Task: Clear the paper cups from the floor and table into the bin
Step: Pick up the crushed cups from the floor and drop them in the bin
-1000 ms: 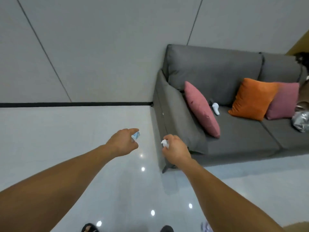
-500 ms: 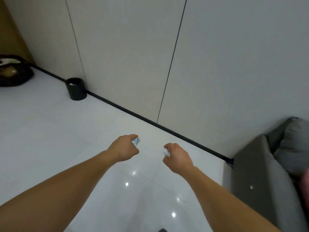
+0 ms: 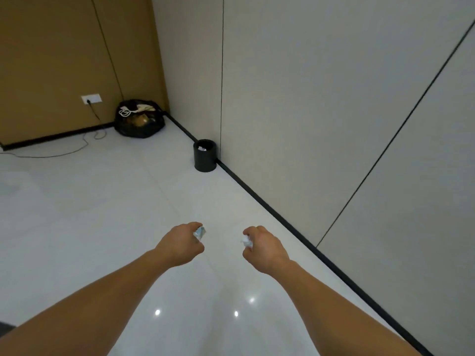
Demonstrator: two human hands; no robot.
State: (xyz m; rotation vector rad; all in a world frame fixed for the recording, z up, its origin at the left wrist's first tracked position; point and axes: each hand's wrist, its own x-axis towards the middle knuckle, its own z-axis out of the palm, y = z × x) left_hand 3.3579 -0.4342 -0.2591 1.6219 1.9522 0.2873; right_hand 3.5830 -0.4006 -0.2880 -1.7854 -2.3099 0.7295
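Observation:
My left hand [image 3: 181,244] grips a crushed blue-and-white paper cup [image 3: 200,232], only its tip showing past my fingers. A crumpled white paper cup [image 3: 246,241] sits in the curled fingers of my right hand [image 3: 264,246]. Both arms reach out over the glossy white floor. The small black round bin [image 3: 204,156] stands against the wall ahead, well beyond both hands, with white paper visible inside it.
A full black rubbish bag [image 3: 138,119] lies in the far corner. A thin cable [image 3: 61,152] runs from a wall socket [image 3: 91,99] across the floor at the left. A black skirting strip [image 3: 282,217] lines the grey wall on the right.
The view has swung left, away from the grey sofa, and the bin and corner bag now lie ahead and closer. Both hands keep the same grip on their cups.

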